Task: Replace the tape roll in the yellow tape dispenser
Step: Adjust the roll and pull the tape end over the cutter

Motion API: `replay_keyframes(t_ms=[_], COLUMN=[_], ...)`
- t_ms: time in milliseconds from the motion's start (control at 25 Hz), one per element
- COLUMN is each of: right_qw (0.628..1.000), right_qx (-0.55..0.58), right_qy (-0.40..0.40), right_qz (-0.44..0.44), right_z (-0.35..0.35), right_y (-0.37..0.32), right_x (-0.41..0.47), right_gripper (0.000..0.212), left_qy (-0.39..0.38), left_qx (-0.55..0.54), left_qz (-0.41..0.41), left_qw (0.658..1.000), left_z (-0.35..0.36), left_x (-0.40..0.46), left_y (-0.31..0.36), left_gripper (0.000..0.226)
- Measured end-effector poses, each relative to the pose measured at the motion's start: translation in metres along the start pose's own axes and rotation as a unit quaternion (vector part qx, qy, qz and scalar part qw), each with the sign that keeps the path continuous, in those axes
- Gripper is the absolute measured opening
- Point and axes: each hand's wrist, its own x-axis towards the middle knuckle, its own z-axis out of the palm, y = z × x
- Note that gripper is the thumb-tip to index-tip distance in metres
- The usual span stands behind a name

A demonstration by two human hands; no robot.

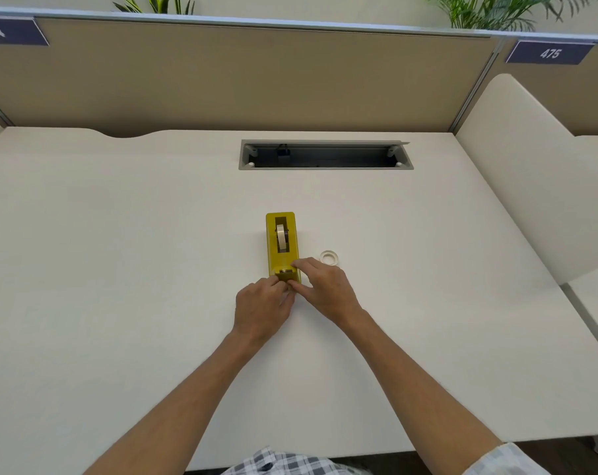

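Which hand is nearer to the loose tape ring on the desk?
Right. The right hand lies just beside the loose tape ring; the left hand is beyond the yellow dispenser's near end.

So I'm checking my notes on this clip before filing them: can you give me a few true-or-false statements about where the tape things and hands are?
1. A tape roll sits in the yellow tape dispenser. True.
2. The clear tape ring lies on the desk left of the dispenser. False: it lies to its right.
3. Both hands are at the dispenser's near end. True: the left hand and right hand meet there.
4. The dispenser lies tipped on its side. False: it stands upright, roll slot facing up.
5. The right hand holds the clear ring. False: the ring lies apart from it.
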Motion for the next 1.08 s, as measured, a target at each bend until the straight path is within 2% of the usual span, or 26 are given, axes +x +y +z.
replay_keyframes(t_ms=[80,200,320,440,760,1080], right_qw=[1.000,0.999,0.999,0.998,0.998,0.999], right_qx=[0.011,0.025,0.038,0.042,0.028,0.008], right_qy=[0.005,0.013,0.019,0.021,0.016,0.035], right_qz=[0.006,0.019,0.030,0.040,0.046,0.040], right_z=[0.000,0.000,0.001,0.001,0.005,0.012], right_y=[0.001,0.000,-0.001,-0.004,-0.005,-0.007], right_x=[0.000,0.000,-0.001,-0.002,-0.001,0.003], right_gripper=[0.035,0.036,0.036,0.035,0.040,0.040], left_qy=[0.017,0.080,0.063,0.013,-0.032,-0.057], left_qx=[-0.029,-0.072,-0.141,-0.152,-0.111,-0.091], left_qz=[-0.007,-0.075,-0.111,-0.071,0.011,0.023], left_qw=[0.999,0.991,0.982,0.986,0.993,0.994], left_z=[-0.003,-0.009,-0.011,-0.011,-0.017,-0.015], left_x=[-0.002,0.002,0.008,0.010,0.013,0.020], left_y=[-0.001,-0.002,-0.010,-0.015,-0.022,-0.028], left_gripper=[0.020,0.024,0.035,0.037,0.032,0.034])
